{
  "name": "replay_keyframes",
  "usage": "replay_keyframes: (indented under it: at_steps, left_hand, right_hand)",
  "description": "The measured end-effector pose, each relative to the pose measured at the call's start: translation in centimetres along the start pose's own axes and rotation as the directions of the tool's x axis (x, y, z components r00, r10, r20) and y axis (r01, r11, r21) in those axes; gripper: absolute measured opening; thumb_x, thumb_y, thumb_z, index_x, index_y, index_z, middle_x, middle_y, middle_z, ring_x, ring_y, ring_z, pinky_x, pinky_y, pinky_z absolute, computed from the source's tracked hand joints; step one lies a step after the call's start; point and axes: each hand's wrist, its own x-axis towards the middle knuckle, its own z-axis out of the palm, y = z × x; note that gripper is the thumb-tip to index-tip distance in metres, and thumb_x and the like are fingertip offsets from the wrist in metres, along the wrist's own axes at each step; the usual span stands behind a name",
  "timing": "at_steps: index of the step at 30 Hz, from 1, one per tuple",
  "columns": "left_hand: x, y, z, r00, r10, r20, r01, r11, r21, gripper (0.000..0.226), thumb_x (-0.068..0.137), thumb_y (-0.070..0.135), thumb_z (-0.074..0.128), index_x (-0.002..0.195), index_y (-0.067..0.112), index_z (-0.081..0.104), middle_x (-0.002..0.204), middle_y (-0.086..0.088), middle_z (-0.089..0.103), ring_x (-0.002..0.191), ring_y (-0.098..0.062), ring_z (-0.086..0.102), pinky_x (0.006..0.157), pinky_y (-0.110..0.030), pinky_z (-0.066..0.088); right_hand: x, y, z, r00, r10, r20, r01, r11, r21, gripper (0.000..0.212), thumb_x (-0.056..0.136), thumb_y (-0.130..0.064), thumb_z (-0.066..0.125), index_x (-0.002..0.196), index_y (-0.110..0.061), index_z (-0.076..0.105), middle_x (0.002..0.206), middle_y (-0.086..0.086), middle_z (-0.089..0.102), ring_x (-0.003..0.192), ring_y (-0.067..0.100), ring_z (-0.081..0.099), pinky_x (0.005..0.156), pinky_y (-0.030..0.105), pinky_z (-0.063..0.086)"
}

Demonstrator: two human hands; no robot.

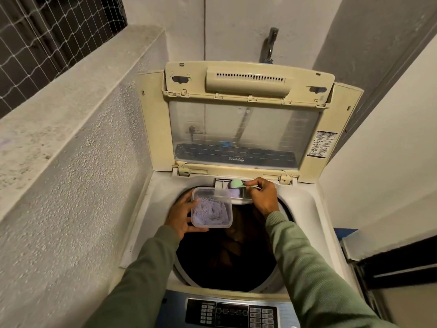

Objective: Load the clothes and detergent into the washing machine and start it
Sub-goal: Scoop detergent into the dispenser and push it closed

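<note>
A top-loading washing machine point(314, 209) stands with its lid point(246, 129) raised upright. Dark clothes point(227, 254) lie in the drum. My left hand point(181, 215) holds a clear plastic tub of pale purple detergent powder point(211, 209) over the drum's far left edge. My right hand point(263, 196) pinches the handle of a small green scoop point(236, 183), turned bowl-down over the pulled-out detergent drawer point(238, 197) at the back rim of the drum.
The control panel point(230, 314) with buttons sits at the machine's near edge. A rough concrete parapet wall point(71, 162) runs close on the left, with a netted window above. A tap point(270, 45) sticks out of the wall behind the lid. A dark doorframe point(397, 263) lies right.
</note>
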Motion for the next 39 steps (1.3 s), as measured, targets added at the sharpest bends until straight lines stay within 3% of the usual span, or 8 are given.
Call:
replay_keyframes:
  at_steps: [4,8,16,21,24,27,31,39]
  left_hand:
    - [0.1,-0.1,-0.1,1.000,0.000,0.003,0.000,1.000,0.009,0.027,0.093,0.027,0.058,0.115,0.043,0.057,0.118,-0.006,0.058,0.103,-0.038,0.059,0.062,-0.051,0.057]
    - [0.3,-0.3,-0.5,1.000,0.005,-0.001,-0.005,1.000,0.005,0.033,0.092,0.029,0.060,0.123,0.040,0.057,0.123,-0.009,0.057,0.106,-0.039,0.057,0.064,-0.052,0.057]
    - [0.2,-0.3,-0.4,1.000,0.003,-0.001,-0.003,1.000,-0.007,0.026,0.092,0.029,0.061,0.115,0.041,0.061,0.120,-0.009,0.060,0.104,-0.039,0.060,0.065,-0.054,0.057]
    - [0.1,-0.2,-0.2,1.000,0.002,0.003,-0.002,1.000,0.007,0.026,0.094,0.029,0.057,0.118,0.039,0.059,0.120,-0.008,0.059,0.102,-0.038,0.060,0.064,-0.052,0.057]
    - [0.2,-0.1,-0.2,1.000,0.011,0.007,-0.011,1.000,-0.007,0.021,0.094,0.028,0.057,0.108,0.044,0.060,0.118,-0.007,0.059,0.104,-0.038,0.059,0.065,-0.054,0.057]
    - [0.3,0.0,-0.2,1.000,0.016,0.004,-0.016,1.000,-0.017,0.030,0.094,0.029,0.058,0.122,0.039,0.057,0.121,-0.009,0.058,0.106,-0.039,0.058,0.066,-0.055,0.057]
    - [0.5,0.0,0.1,1.000,0.027,0.012,-0.026,0.999,-0.038,0.034,0.093,0.031,0.059,0.126,0.038,0.056,0.125,-0.009,0.058,0.107,-0.039,0.059,0.066,-0.054,0.057]
    - [0.7,0.0,1.5,0.988,0.040,0.148,-0.027,0.996,-0.087,0.039,0.088,0.042,0.065,0.126,0.038,0.058,0.132,-0.006,0.058,0.113,-0.039,0.059,0.072,-0.056,0.055]
  right_hand:
    - [-0.1,-0.1,-0.2,0.999,0.035,-0.026,-0.031,0.992,0.120,0.021,0.083,0.003,0.061,0.079,-0.016,0.070,0.089,0.001,0.072,0.089,0.018,0.065,0.083,0.030,0.054]
    - [-0.2,-0.2,-0.2,1.000,0.008,0.008,-0.008,1.000,0.022,0.022,0.081,0.002,0.062,0.073,-0.018,0.067,0.081,-0.001,0.071,0.084,0.020,0.068,0.081,0.033,0.056]
    - [-0.6,-0.9,0.7,0.997,-0.005,0.080,0.015,0.992,-0.124,0.014,0.084,-0.003,0.060,0.084,-0.014,0.068,0.081,-0.007,0.067,0.077,0.006,0.060,0.069,0.021,0.046]
    - [-0.4,-0.8,0.7,0.998,0.002,0.057,0.007,0.985,-0.173,0.012,0.083,-0.001,0.059,0.089,-0.007,0.068,0.090,0.007,0.068,0.083,0.021,0.062,0.077,0.032,0.051]
    - [-0.4,-1.0,0.3,0.999,-0.028,-0.017,0.025,0.990,-0.142,0.012,0.083,-0.001,0.058,0.084,-0.011,0.066,0.084,0.004,0.067,0.080,0.019,0.060,0.075,0.031,0.051]
    - [-0.2,-1.3,-0.4,0.997,-0.008,-0.079,0.007,1.000,-0.008,0.017,0.084,0.000,0.060,0.077,-0.014,0.067,0.079,0.001,0.069,0.074,0.017,0.066,0.072,0.026,0.054]
    - [0.0,-2.5,-1.0,0.991,0.104,0.083,-0.128,0.922,0.366,0.017,0.086,0.009,0.058,0.079,-0.001,0.070,0.073,0.015,0.071,0.057,0.022,0.070,0.056,0.026,0.059]
    - [-1.1,-4.4,0.8,0.941,0.032,0.336,-0.107,0.972,0.208,0.011,0.087,0.010,0.057,0.088,0.011,0.068,0.086,0.029,0.069,0.060,0.022,0.067,0.066,0.027,0.059]
